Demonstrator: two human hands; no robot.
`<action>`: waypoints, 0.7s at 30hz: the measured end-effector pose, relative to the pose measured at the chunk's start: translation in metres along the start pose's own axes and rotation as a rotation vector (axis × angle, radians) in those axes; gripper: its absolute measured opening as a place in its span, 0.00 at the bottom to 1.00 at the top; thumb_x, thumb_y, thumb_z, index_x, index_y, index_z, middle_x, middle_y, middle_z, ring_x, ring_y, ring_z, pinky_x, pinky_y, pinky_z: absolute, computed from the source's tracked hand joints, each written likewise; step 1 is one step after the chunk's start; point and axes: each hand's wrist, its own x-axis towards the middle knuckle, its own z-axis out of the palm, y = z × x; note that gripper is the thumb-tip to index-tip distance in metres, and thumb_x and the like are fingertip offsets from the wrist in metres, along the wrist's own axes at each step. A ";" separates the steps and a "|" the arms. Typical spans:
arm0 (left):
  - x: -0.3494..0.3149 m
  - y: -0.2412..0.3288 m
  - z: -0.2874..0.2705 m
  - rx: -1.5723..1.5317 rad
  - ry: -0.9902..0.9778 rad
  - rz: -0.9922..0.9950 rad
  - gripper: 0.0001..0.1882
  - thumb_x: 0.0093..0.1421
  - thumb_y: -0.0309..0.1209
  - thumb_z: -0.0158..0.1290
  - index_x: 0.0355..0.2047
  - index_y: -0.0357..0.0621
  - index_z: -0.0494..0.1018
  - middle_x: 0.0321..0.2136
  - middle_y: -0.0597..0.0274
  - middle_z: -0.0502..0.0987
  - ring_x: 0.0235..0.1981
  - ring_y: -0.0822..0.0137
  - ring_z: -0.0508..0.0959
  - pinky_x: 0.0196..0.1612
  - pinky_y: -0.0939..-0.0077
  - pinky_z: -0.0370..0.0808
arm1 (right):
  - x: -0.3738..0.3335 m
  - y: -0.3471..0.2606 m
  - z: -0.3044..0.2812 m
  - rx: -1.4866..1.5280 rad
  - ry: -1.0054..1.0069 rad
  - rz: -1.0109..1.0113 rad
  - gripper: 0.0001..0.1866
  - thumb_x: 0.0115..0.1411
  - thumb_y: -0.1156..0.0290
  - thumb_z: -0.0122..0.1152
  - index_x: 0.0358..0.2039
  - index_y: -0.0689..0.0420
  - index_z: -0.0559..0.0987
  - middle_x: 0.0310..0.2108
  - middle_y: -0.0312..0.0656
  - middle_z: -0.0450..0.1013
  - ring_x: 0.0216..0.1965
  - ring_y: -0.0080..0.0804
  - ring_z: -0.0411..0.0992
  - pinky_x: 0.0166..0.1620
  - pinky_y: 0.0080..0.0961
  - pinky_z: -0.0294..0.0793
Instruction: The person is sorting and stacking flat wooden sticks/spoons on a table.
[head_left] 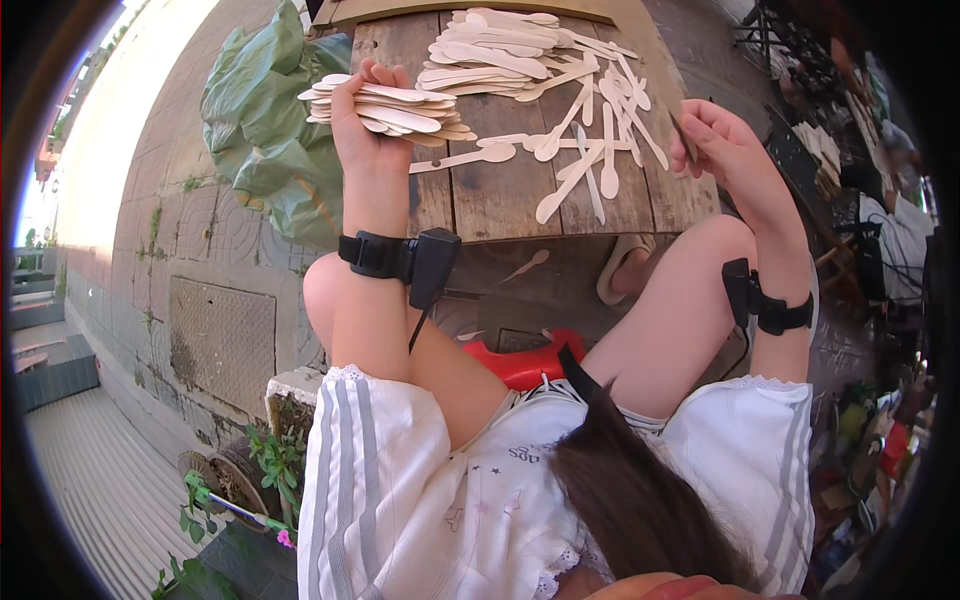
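A bundle of pale wooden spoons (pixel 405 112) is gripped in my left hand (pixel 362 130), its fingers wrapped round them above the left side of a plank table (pixel 485 200). My right hand (pixel 727 145) is raised by the table's right edge, pinching a thin dark flat piece (pixel 684 138) whose kind I cannot make out. Between the hands, loose wooden spoons (pixel 608 165) lie scattered at various angles. Farther back rests a stacked pile of wooden spoons (pixel 488 52), mostly lying sideways.
A crumpled green plastic bag (pixel 268 130) stands against the table's left side. One spoon (pixel 527 266) lies on the ground beneath the table. Something red (pixel 530 362) shows between my legs. Plants (pixel 277 465) grow at lower left, and cluttered objects fill the far right.
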 end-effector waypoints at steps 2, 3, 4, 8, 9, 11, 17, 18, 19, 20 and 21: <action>-0.003 0.002 0.003 0.006 -0.034 0.001 0.09 0.55 0.24 0.48 0.37 0.37 0.66 0.33 0.63 0.73 0.33 0.71 0.77 0.50 0.65 0.74 | -0.061 0.007 -0.041 0.057 0.327 -0.016 0.11 0.66 0.62 0.46 0.39 0.56 0.70 0.26 0.28 0.66 0.26 0.13 0.63 0.30 0.12 0.60; -0.005 0.001 0.003 -0.007 -0.034 -0.003 0.09 0.55 0.24 0.48 0.37 0.37 0.66 0.33 0.63 0.73 0.33 0.71 0.77 0.50 0.65 0.74 | -0.090 0.025 -0.064 0.095 0.487 -0.044 0.10 0.66 0.64 0.46 0.40 0.57 0.68 0.25 0.28 0.63 0.26 0.14 0.62 0.31 0.12 0.60; -0.001 -0.014 0.007 -0.038 -0.057 -0.046 0.09 0.55 0.24 0.48 0.37 0.37 0.66 0.33 0.63 0.73 0.33 0.70 0.77 0.51 0.65 0.74 | -0.138 0.035 -0.086 0.055 0.717 -0.014 0.10 0.66 0.64 0.46 0.41 0.57 0.68 0.26 0.28 0.64 0.26 0.13 0.62 0.29 0.11 0.59; 0.001 -0.004 0.003 -0.061 -0.107 0.016 0.08 0.55 0.25 0.50 0.36 0.37 0.66 0.33 0.62 0.72 0.33 0.69 0.76 0.51 0.64 0.73 | -0.252 0.161 -0.162 -0.177 0.984 0.499 0.13 0.63 0.59 0.49 0.42 0.53 0.71 0.29 0.31 0.69 0.29 0.16 0.65 0.30 0.15 0.61; -0.004 -0.002 0.006 -0.072 -0.123 0.037 0.08 0.55 0.25 0.50 0.35 0.37 0.66 0.32 0.62 0.72 0.32 0.69 0.76 0.51 0.64 0.73 | -0.264 0.181 -0.166 -0.121 1.025 0.611 0.17 0.62 0.59 0.50 0.46 0.55 0.71 0.33 0.35 0.72 0.31 0.20 0.67 0.32 0.16 0.63; -0.011 0.006 0.010 -0.073 -0.191 0.086 0.05 0.56 0.25 0.49 0.33 0.39 0.65 0.27 0.64 0.71 0.29 0.70 0.74 0.49 0.66 0.73 | -0.251 0.194 -0.155 -0.559 0.974 0.912 0.23 0.60 0.63 0.51 0.53 0.59 0.68 0.45 0.44 0.71 0.41 0.32 0.70 0.43 0.24 0.68; -0.008 0.021 0.002 -0.212 -0.382 0.009 0.04 0.55 0.21 0.46 0.28 0.41 0.62 0.24 0.66 0.68 0.24 0.74 0.69 0.43 0.73 0.72 | -0.101 0.113 -0.160 -0.690 0.763 0.119 0.19 0.59 0.71 0.50 0.52 0.59 0.68 0.51 0.45 0.66 0.53 0.34 0.64 0.57 0.29 0.60; -0.006 0.021 0.004 -0.228 -0.378 0.004 0.04 0.55 0.21 0.45 0.28 0.41 0.61 0.23 0.67 0.67 0.24 0.75 0.68 0.42 0.74 0.71 | -0.067 0.101 -0.165 -0.820 0.675 -0.037 0.17 0.59 0.72 0.50 0.50 0.58 0.70 0.51 0.43 0.66 0.53 0.34 0.64 0.57 0.30 0.59; -0.007 0.026 0.009 -0.221 -0.375 0.013 0.04 0.54 0.21 0.45 0.28 0.42 0.61 0.22 0.67 0.66 0.24 0.75 0.68 0.40 0.76 0.70 | -0.030 0.073 -0.142 -0.891 0.541 -0.139 0.16 0.58 0.72 0.51 0.48 0.58 0.71 0.51 0.43 0.66 0.53 0.36 0.63 0.58 0.32 0.59; -0.005 0.029 0.007 -0.215 -0.396 0.010 0.04 0.54 0.21 0.45 0.28 0.42 0.62 0.22 0.68 0.66 0.24 0.75 0.68 0.40 0.75 0.71 | 0.007 0.055 -0.112 -0.978 0.483 -0.185 0.16 0.57 0.71 0.52 0.47 0.57 0.71 0.50 0.43 0.66 0.54 0.37 0.63 0.58 0.32 0.58; -0.005 0.033 0.004 -0.204 -0.383 0.030 0.04 0.54 0.21 0.45 0.28 0.42 0.62 0.22 0.68 0.66 0.24 0.75 0.68 0.40 0.75 0.71 | 0.038 0.038 -0.071 -0.972 0.406 -0.275 0.16 0.57 0.70 0.52 0.46 0.57 0.71 0.48 0.46 0.68 0.52 0.40 0.65 0.58 0.33 0.59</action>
